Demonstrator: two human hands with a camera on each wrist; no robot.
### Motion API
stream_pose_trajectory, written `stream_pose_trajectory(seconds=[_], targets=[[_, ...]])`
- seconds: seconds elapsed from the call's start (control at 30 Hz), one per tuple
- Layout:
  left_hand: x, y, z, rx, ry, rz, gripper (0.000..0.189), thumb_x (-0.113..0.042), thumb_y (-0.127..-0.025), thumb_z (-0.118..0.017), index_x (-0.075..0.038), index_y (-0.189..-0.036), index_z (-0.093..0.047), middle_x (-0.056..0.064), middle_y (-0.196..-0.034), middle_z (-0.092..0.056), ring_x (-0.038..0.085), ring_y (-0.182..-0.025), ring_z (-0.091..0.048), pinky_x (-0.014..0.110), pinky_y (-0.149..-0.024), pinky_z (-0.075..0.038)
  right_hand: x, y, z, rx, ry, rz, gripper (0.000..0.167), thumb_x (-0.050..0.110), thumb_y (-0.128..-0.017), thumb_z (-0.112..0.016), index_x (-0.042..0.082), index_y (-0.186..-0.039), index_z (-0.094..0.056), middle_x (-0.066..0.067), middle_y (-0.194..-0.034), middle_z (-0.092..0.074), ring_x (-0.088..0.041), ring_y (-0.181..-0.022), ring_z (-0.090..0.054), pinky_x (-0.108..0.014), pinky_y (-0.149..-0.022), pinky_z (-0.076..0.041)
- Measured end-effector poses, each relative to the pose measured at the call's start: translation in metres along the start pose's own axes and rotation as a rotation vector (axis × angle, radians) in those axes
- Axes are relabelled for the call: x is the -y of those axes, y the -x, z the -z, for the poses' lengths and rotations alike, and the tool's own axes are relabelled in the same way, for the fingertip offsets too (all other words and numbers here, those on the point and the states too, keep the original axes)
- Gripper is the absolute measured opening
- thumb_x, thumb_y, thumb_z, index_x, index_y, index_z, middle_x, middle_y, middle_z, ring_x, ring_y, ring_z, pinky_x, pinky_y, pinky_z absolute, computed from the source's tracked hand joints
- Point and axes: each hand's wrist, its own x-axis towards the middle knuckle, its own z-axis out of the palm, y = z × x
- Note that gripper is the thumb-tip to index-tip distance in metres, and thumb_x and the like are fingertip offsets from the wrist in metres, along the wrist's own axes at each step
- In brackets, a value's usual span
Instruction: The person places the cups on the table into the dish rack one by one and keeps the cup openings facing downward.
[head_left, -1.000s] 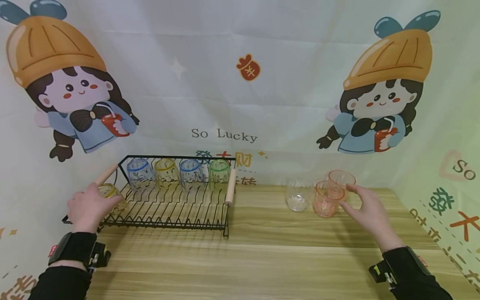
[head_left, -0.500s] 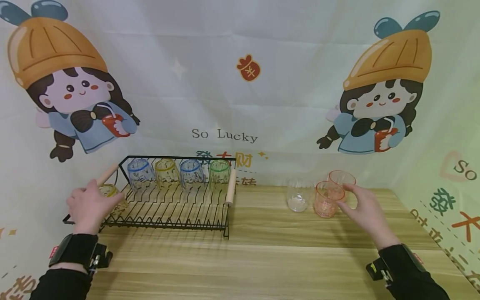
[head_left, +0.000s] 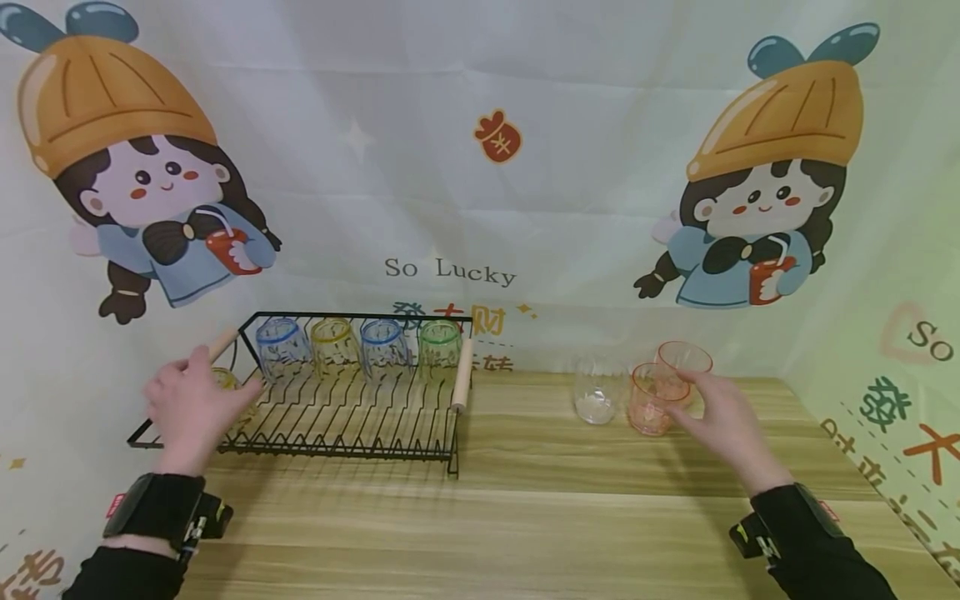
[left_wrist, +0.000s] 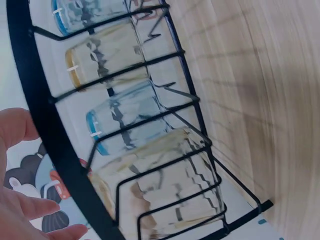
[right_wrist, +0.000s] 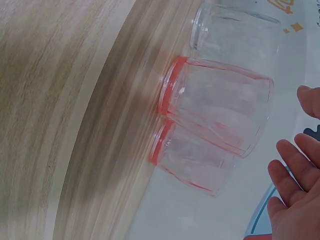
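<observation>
My left hand (head_left: 192,407) is over the front left corner of a black wire dish rack (head_left: 337,455). A yellow-rimmed glass (left_wrist: 165,185) stands in the rack below it; in the left wrist view the fingers (left_wrist: 32,206) and thumb are spread apart, off the glass. My right hand (head_left: 722,419) hovers at the upper right of a pink glass (head_left: 651,410), thumb and fingers parted. The right wrist view shows a gap between the fingertips (right_wrist: 281,147) and this glass. Behind it is a second pink glass (head_left: 682,353), and to its left a clear glass (head_left: 596,398).
Along the rack's back row stand a blue-rimmed glass (head_left: 282,350), a yellow-rimmed glass (head_left: 335,348), another blue-rimmed glass (head_left: 384,346) and a green-rimmed glass (head_left: 439,346). A wooden handle (head_left: 462,375) rises at the rack's right end. A printed curtain (head_left: 585,167) hangs behind the wooden table (head_left: 510,517).
My left hand has let go of the yellow-rimmed glass and moved slightly right and up. My right hand has drifted a little left, further over the front pink glass.
</observation>
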Motion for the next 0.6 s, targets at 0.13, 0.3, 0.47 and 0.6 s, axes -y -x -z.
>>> stream_pose_trajectory(seconds=[0.13,0.3,0.47,0.6], targets=[[-0.006,0.001,0.000,-0.008,0.009,-0.041,0.086,-0.036,-0.084,-0.071,-0.003,-0.153,-0.032,0.050,-0.129,-0.034,0.062,-0.123,-0.025,0.076,-0.091,-0.023,0.001,-0.001,0.000,0.024,0.017,0.002,0.055,0.011,-0.083,-0.077,-0.013,-0.128,-0.056,-0.035,-0.120,-0.060,-0.052,-0.111,-0.053,-0.063,-0.095,-0.042],[-0.010,0.001,0.000,0.010,-0.003,-0.046,0.091,-0.037,-0.083,-0.073,-0.002,-0.154,-0.028,0.051,-0.131,-0.032,0.064,-0.123,-0.025,0.076,-0.091,-0.023,0.001,-0.003,-0.001,0.053,0.039,0.007,0.057,0.013,-0.084,-0.078,-0.012,-0.130,-0.055,-0.034,-0.121,-0.060,-0.052,-0.112,-0.053,-0.062,-0.096,-0.042],[-0.017,0.005,-0.001,0.022,-0.003,-0.053,0.096,-0.036,-0.082,-0.075,-0.003,-0.156,-0.024,0.049,-0.133,-0.031,0.065,-0.123,-0.025,0.077,-0.091,-0.023,0.000,-0.004,-0.004,0.079,0.034,0.002,0.060,0.014,-0.085,-0.078,-0.011,-0.134,-0.053,-0.033,-0.123,-0.059,-0.052,-0.114,-0.052,-0.063,-0.097,-0.041],[-0.021,0.008,-0.002,0.044,-0.034,-0.069,0.095,-0.040,-0.083,-0.074,0.004,-0.152,-0.026,0.049,-0.136,-0.030,0.068,-0.121,-0.025,0.079,-0.089,-0.025,-0.001,-0.004,-0.007,0.073,0.046,0.029,0.063,0.012,-0.082,-0.080,-0.008,-0.136,-0.053,-0.030,-0.122,-0.061,-0.050,-0.113,-0.053,-0.062,-0.096,-0.042]])
